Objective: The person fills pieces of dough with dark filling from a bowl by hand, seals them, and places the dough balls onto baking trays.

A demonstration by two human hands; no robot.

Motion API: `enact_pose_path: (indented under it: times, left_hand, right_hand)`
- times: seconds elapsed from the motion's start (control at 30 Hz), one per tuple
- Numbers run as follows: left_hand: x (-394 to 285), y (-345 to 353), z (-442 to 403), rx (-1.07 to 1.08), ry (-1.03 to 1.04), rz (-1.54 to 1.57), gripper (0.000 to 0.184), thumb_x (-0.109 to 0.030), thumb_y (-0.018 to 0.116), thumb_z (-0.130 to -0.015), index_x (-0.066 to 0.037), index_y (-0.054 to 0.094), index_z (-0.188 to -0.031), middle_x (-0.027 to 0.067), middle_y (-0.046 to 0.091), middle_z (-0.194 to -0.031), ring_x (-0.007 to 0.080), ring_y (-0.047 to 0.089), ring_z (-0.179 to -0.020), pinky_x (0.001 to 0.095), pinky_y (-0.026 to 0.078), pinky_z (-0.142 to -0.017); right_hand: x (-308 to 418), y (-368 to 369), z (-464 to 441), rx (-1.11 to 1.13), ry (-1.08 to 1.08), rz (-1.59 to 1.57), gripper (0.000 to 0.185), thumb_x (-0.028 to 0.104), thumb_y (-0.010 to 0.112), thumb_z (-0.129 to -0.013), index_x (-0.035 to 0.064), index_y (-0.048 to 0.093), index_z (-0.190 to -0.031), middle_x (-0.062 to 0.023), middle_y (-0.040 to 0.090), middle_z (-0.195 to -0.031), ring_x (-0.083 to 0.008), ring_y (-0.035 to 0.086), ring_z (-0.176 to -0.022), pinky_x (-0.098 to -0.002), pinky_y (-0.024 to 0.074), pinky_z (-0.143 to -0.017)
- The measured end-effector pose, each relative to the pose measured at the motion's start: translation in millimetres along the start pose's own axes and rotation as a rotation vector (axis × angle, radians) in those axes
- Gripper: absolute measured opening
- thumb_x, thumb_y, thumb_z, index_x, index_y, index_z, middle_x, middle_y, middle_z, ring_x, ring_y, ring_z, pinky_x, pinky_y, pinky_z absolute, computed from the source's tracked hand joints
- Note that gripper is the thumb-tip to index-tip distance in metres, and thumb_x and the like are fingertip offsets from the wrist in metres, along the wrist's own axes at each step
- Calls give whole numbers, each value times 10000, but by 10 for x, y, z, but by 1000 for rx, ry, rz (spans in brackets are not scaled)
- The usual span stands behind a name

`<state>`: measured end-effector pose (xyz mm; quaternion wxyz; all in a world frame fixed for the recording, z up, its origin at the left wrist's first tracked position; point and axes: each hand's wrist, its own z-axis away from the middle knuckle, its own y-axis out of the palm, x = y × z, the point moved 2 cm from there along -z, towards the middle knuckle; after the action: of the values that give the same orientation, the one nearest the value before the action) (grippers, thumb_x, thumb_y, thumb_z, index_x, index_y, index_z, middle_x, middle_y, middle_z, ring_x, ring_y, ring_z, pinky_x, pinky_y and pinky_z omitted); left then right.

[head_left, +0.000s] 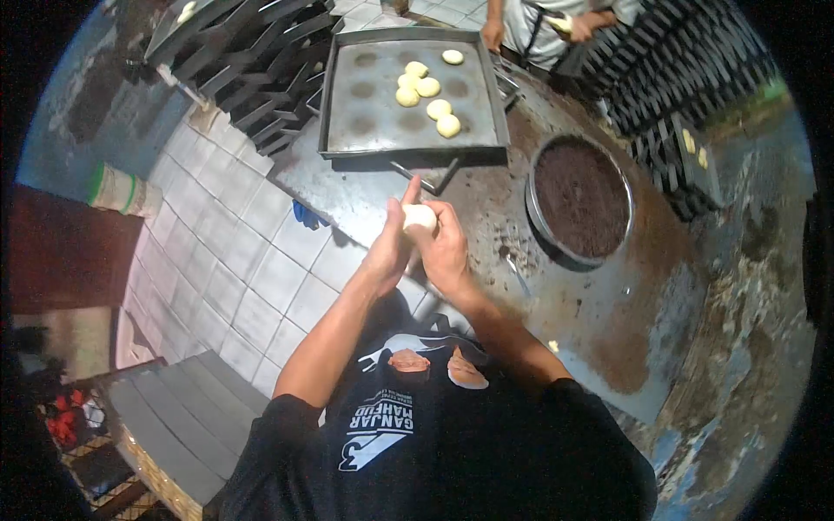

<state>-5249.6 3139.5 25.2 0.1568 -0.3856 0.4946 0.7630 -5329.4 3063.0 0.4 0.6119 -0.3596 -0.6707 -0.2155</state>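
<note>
A pale dough ball (420,218) sits between my two hands, in front of my chest and just short of the baking tray. My left hand (395,234) cups it from the left, thumb and fingers pointing up. From the other side my right hand (445,241) curls its fingers around the same ball. On the dark metal baking tray (365,130) lie several yellow dough balls (427,87), some touching one another. To the right stands a round metal pan (532,208) filled with dark brown crumbly filling (582,195). A spoon (514,269) lies near that pan.
Across the table (486,195) a co-worker (543,35) holds a piece of dough. Stacked dark trays (248,69) stand at the far left, more racks (669,69) at the far right. White tiles (234,226) cover the left side. A dough scrap (553,346) lies near my right arm.
</note>
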Motion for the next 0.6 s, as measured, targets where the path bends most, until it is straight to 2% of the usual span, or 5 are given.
enact_pose_path:
  times: [0.07,0.1,0.27,0.4,0.6]
  left_hand:
    - [-36,-466,-364,-121,268,-465,621,-551,381,-1056,-126,477,-1498,128,447,-1521,236,444,-1367,379,315,-1142]
    - [-316,-375,-361,-255,97,-274,526,-456,437,-1068,-68,597,-1384,110,602,-1357,197,583,-1198,329,444,-1032]
    - [-700,-1184,-908,-346,37,-31,551,-325,552,-1037,-22,444,-1485,158,549,-1414,200,580,-1209,319,479,-1014]
    - [-1030,-1782,-1015,-512,195,-194,669,-189,646,-978,-22,327,-1541,188,422,-1529,235,511,-1306,338,428,-1078]
    - [-1196,-2727,-394,-704,83,-391,429,-98,518,-1026,-29,478,-1448,141,563,-1406,224,555,-1248,340,448,-1038]
  right_hand:
    - [-141,349,-276,101,340,-447,380,335,628,-999,-10,600,-1158,-87,654,-1092,-219,642,-992,-342,486,-887]
    - [-114,526,-409,133,491,-616,396,375,532,-1050,3,615,-1156,-62,668,-1083,-175,646,-981,-340,502,-878]
    - [-274,1010,-1563,529,743,-538,387,365,534,-1047,3,627,-1148,-76,686,-1056,-189,653,-1031,-382,533,-882]
    - [-480,1451,-2675,401,236,590,433,342,648,-960,-9,595,-1208,-229,661,-1140,-375,631,-1076,-445,501,-909]
    - [-1385,1917,-3142,649,-639,1000,573,291,656,-926,-86,476,-1318,-323,357,-1503,-472,406,-1346,-527,377,-1090]
